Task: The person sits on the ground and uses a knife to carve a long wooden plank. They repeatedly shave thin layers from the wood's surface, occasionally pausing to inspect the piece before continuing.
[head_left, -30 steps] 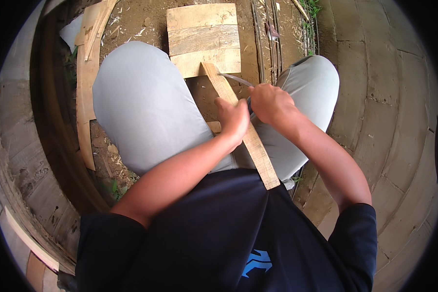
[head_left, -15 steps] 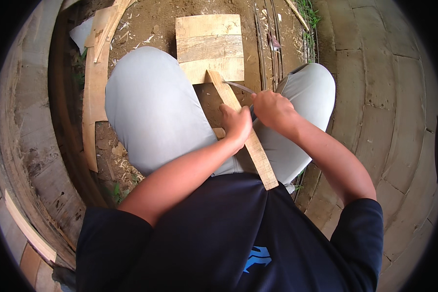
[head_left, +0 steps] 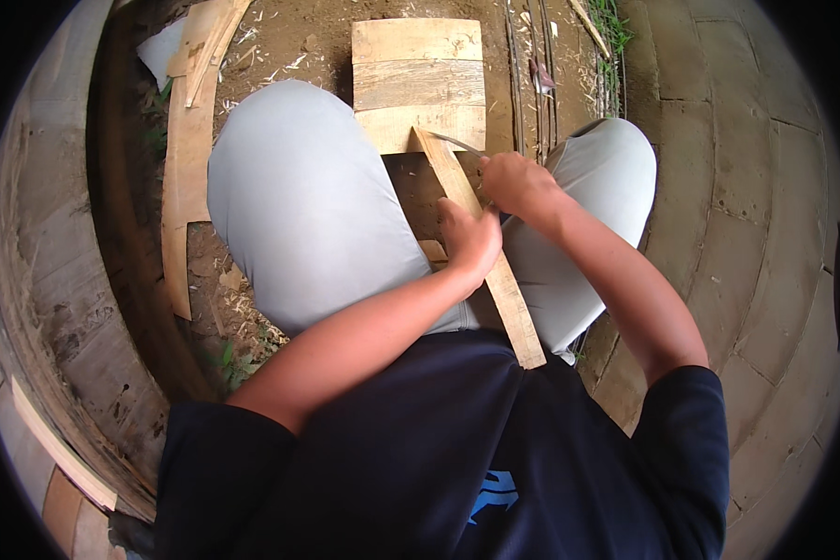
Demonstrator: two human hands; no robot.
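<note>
My left hand (head_left: 473, 241) is closed around the middle of a long, narrow wooden strip (head_left: 511, 308). The strip slants between my knees, its near end against my shirt. Its far tip lies on the front edge of a small planked wooden stool or block (head_left: 420, 82). My right hand (head_left: 521, 182), just right of the strip, is wrapped round the handle of a curved knife (head_left: 458, 143). The thin blade points left to the strip's far end and appears to touch it. My fingers hide the knife's handle.
Bent wooden boards (head_left: 185, 177) lie on the dirt to the left, among shavings. A thick timber (head_left: 51, 205) runs along the far left. Thin dark rods (head_left: 532, 84) lie right of the stool. Paving slabs (head_left: 719, 168) cover the right side, with grass along their edge.
The view has shifted slightly, so the stool sits higher and further right. My right hand and the knife have moved a little toward the strip's far tip; both hands keep their hold.
</note>
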